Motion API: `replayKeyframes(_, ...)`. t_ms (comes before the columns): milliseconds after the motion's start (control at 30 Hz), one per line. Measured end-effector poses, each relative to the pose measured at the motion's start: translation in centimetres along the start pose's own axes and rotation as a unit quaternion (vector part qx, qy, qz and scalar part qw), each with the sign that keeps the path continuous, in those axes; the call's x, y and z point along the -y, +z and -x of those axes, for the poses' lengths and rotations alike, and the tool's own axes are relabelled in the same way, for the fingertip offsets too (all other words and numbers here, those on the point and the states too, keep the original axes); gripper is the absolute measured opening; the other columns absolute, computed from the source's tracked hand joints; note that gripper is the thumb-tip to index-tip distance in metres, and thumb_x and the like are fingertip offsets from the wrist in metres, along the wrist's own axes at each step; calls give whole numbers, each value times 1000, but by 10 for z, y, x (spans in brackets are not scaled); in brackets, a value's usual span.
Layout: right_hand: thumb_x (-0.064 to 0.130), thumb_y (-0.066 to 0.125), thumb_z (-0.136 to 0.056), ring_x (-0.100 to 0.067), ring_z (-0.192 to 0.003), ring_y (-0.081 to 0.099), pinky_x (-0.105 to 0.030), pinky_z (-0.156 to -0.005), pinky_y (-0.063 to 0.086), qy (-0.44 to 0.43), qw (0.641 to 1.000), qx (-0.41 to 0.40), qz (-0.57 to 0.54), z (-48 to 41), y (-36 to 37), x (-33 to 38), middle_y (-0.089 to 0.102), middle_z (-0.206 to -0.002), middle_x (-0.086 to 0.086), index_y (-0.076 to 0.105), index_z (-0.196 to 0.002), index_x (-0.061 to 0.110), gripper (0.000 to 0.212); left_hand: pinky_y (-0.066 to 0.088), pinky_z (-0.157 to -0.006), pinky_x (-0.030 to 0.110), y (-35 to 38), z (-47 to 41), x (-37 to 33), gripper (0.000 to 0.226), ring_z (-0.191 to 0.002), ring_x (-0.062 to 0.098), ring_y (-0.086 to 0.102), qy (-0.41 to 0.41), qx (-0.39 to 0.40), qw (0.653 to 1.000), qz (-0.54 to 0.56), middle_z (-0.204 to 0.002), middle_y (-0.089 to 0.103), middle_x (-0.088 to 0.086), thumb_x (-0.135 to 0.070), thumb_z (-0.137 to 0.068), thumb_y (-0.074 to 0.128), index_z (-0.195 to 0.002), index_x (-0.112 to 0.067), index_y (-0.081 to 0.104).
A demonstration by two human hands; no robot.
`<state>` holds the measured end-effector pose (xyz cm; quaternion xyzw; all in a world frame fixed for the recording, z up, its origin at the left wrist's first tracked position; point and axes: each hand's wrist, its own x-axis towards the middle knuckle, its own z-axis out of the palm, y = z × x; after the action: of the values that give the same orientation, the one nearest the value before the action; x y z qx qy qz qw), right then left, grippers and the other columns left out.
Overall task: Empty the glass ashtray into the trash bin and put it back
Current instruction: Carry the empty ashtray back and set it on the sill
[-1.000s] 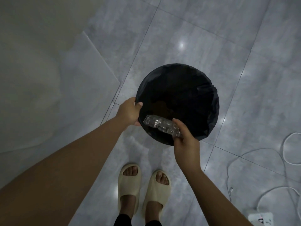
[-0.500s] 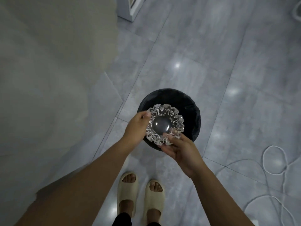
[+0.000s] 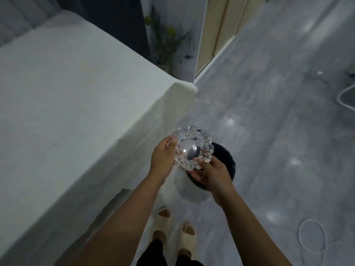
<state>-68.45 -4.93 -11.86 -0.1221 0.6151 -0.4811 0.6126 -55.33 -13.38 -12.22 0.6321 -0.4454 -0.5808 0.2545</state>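
Now the glass ashtray (image 3: 193, 148) is upright and looks empty, held above the trash bin (image 3: 224, 162) by both hands: the left hand (image 3: 161, 160) grasps its left rim with the fingers, and the right hand (image 3: 212, 174) holds the near edge from below. I judge the emptying is done. Putting it back, perhaps on the white surface (image 3: 73, 104) beside, is left.

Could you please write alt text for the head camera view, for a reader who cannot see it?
Two bare hands, left hand and right hand, hold a clear glass ashtray upright above a black-lined trash bin on a grey tiled floor. A white-covered surface fills the left, and sandalled feet show below.
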Motion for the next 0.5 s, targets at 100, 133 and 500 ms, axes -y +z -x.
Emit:
replayKeyframes(100, 19, 56, -95, -37, -100, 70, -45, -92, 57, -12, 998, 49, 29, 29, 29, 23, 72, -113, -16, 63, -119, 14, 26, 58, -85, 54, -36, 39, -26, 40, -97, 29, 72, 14, -45, 998, 35, -107, 72, 3, -46, -92, 50, -123, -24, 63)
replayKeyframes(133, 19, 56, -95, -36, -99, 71, -45, -92, 57, -12, 997, 64, 41, 38, 39, 30, 73, -112, -15, 62, -121, 14, 27, 58, -86, 54, -48, 51, -31, 41, -98, 28, 71, 15, -61, 997, 45, -110, 72, 3, -48, -91, 50, -123, -26, 62)
replayKeyframes(500, 8, 53, -94, -35, -78, 71, -36, -72, 62, -35, 953, 183, 238, 115, 183, 47, 66, -87, -10, 60, -112, 8, 19, 61, -73, 35, -182, 164, -38, 34, -97, 21, 69, 5, -246, 944, 221, -111, 69, 3, -30, -99, 48, -132, -26, 57)
